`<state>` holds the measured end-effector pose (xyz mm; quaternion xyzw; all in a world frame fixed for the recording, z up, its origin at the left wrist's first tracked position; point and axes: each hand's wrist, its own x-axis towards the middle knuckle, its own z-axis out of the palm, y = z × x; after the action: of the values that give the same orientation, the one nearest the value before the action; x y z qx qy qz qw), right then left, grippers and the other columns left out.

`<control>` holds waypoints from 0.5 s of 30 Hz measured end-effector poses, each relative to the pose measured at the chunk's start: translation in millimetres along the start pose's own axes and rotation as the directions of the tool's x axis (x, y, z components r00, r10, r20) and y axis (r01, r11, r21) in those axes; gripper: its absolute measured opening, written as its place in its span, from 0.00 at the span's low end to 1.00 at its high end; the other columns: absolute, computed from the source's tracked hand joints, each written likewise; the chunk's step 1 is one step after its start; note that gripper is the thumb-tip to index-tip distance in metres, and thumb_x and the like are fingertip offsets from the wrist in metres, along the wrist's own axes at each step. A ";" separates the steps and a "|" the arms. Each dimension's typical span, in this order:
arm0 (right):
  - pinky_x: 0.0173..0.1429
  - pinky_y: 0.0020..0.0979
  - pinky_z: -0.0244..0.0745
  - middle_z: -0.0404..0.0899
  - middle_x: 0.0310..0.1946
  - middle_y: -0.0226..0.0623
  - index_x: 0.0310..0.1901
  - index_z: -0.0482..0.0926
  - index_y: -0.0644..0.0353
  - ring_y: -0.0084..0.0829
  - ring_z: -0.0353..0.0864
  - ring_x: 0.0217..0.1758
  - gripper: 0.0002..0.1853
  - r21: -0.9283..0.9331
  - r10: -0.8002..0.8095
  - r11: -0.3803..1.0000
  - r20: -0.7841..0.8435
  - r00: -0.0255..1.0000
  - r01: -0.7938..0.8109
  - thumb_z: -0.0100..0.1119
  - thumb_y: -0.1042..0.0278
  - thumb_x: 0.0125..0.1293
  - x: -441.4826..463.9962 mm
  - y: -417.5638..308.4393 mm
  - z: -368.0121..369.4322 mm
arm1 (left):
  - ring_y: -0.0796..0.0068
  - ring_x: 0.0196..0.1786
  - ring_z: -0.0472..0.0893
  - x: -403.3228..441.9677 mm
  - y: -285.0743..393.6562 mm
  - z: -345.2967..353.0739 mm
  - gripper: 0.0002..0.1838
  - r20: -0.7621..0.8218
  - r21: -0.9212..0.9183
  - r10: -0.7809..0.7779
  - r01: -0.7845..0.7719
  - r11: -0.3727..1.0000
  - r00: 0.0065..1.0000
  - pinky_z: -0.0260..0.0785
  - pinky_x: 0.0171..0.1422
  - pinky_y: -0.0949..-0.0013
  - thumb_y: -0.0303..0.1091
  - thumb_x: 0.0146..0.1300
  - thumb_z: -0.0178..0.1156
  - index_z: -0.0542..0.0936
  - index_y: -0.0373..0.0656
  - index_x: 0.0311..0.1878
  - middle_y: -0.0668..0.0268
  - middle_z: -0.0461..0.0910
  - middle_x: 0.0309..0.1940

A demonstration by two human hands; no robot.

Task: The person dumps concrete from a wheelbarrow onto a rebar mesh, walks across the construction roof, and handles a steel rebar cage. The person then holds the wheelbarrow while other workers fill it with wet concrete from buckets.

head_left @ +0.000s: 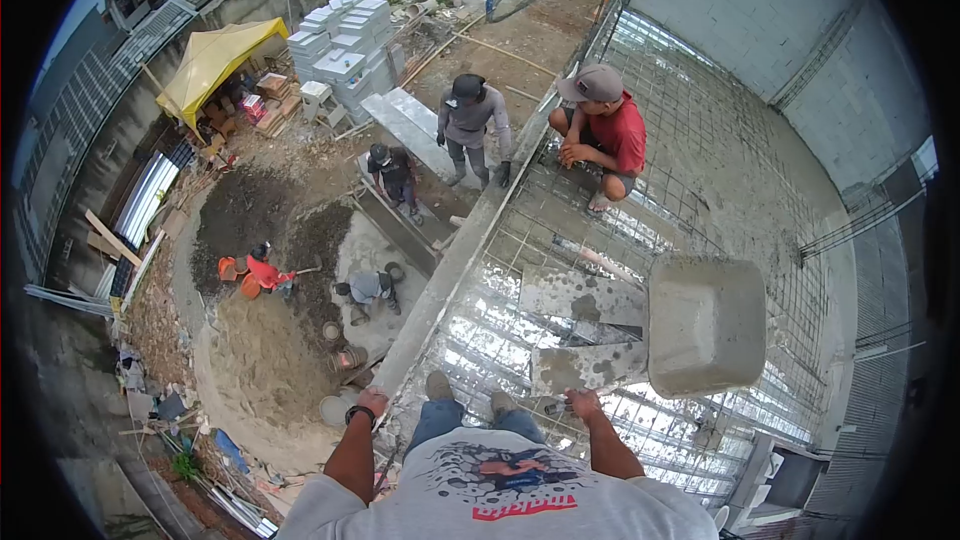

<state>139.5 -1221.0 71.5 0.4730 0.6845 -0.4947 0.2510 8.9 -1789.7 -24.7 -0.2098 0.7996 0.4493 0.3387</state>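
Note:
My left hand [372, 402], with a dark band on the wrist, is over the concrete ledge [410, 345]. Its fingers look curled, but what they hold, if anything, is hidden. Beside it a grey bucket [336, 410] shows past the ledge. At the near handle of a wheelbarrow [706, 325], my right hand [582, 403] appears closed, with the handle's dark end sticking out to its left. The cement-smeared tub of the wheelbarrow stands to the right. Two splashed boards [585, 295] lie left of the tub, one nearer to my right hand.
Steel mesh [690, 170] covers the shiny deck. On the ledge squats a person in a red shirt [625, 135]. Below stand another person in grey [473, 125] and several others, near a sand pile [265, 350]. Stacked blocks [350, 45] and a yellow canopy [215, 65] are farther off.

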 end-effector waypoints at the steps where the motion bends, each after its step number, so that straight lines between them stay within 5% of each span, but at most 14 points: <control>1: 0.36 0.36 0.77 0.83 0.37 0.39 0.47 0.77 0.65 0.33 0.83 0.34 0.20 0.020 -0.012 1.000 -0.004 1.000 0.012 0.60 0.55 0.65 -17.0 -21.4 0.0 | 0.70 0.32 0.84 -3.4 15.0 -5.4 0.13 0.025 -0.066 -0.005 0.007 0.998 1.000 0.75 0.39 0.67 0.35 0.51 0.63 0.82 0.41 0.40 0.60 0.85 0.30; 5: 0.35 0.34 0.77 0.83 0.34 0.38 0.44 0.80 0.64 0.30 0.82 0.33 0.20 0.061 -0.041 0.997 -0.076 0.996 0.045 0.59 0.52 0.65 -30.4 -34.0 13.4 | 0.68 0.34 0.83 64.7 -14.6 -1.8 0.12 0.053 0.007 0.127 -0.128 0.992 0.990 0.74 0.41 0.66 0.37 0.50 0.64 0.82 0.42 0.37 0.61 0.84 0.27; 8: 0.31 0.33 0.76 0.83 0.31 0.37 0.42 0.81 0.63 0.30 0.82 0.30 0.19 0.036 -0.056 0.997 -0.133 0.990 0.061 0.60 0.53 0.64 -3.7 22.3 23.0 | 0.68 0.34 0.83 77.4 0.5 0.8 0.11 0.086 0.140 0.095 -0.106 0.984 0.992 0.74 0.41 0.66 0.37 0.50 0.64 0.82 0.44 0.37 0.61 0.84 0.30; 9: 0.31 0.33 0.76 0.83 0.31 0.37 0.42 0.81 0.62 0.30 0.82 0.30 0.18 0.078 -0.038 0.996 -0.125 0.991 0.048 0.60 0.54 0.64 -21.5 21.1 25.5 | 0.68 0.36 0.83 74.2 14.5 0.5 0.11 0.142 0.054 0.030 -0.038 0.998 0.989 0.73 0.42 0.66 0.38 0.49 0.65 0.83 0.46 0.36 0.62 0.84 0.33; 12: 0.32 0.37 0.78 0.82 0.35 0.42 0.46 0.79 0.64 0.35 0.84 0.34 0.18 -0.031 0.037 0.999 -0.069 0.997 -0.039 0.57 0.57 0.65 -91.1 -19.4 16.1 | 0.66 0.40 0.82 60.9 49.9 15.7 0.10 0.192 0.257 0.206 -0.252 0.933 0.959 0.74 0.45 0.64 0.40 0.55 0.59 0.84 0.48 0.36 0.63 0.84 0.35; 13: 0.39 0.39 0.79 0.83 0.37 0.41 0.48 0.78 0.64 0.37 0.84 0.38 0.22 0.155 0.103 0.983 -0.005 0.995 -0.101 0.57 0.52 0.64 -44.5 41.0 21.5 | 0.64 0.42 0.82 65.7 57.1 12.9 0.11 0.277 0.348 0.279 -0.366 0.863 0.920 0.74 0.47 0.62 0.41 0.57 0.57 0.84 0.48 0.37 0.63 0.84 0.36; 14: 0.26 0.36 0.76 0.81 0.32 0.38 0.48 0.77 0.60 0.34 0.81 0.26 0.16 0.125 0.108 0.986 0.013 0.994 -0.109 0.58 0.57 0.67 -43.5 50.3 19.6 | 0.61 0.45 0.82 53.8 77.5 7.6 0.12 0.285 0.522 0.313 -0.420 0.742 0.906 0.73 0.50 0.60 0.41 0.58 0.55 0.83 0.48 0.40 0.62 0.83 0.38; 15: 0.27 0.36 0.77 0.81 0.31 0.38 0.48 0.76 0.61 0.34 0.82 0.26 0.17 0.032 0.138 0.990 0.035 0.990 -0.139 0.58 0.56 0.66 -54.6 44.2 19.1 | 0.59 0.47 0.81 45.4 90.8 14.8 0.14 0.220 0.579 0.266 -0.345 0.739 0.938 0.73 0.53 0.59 0.41 0.57 0.55 0.83 0.48 0.42 0.61 0.83 0.40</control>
<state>200.0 -1257.5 89.0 0.5156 0.6372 -0.4954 0.2876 -74.9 -1732.2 -10.9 0.0728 0.9023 0.2292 0.3579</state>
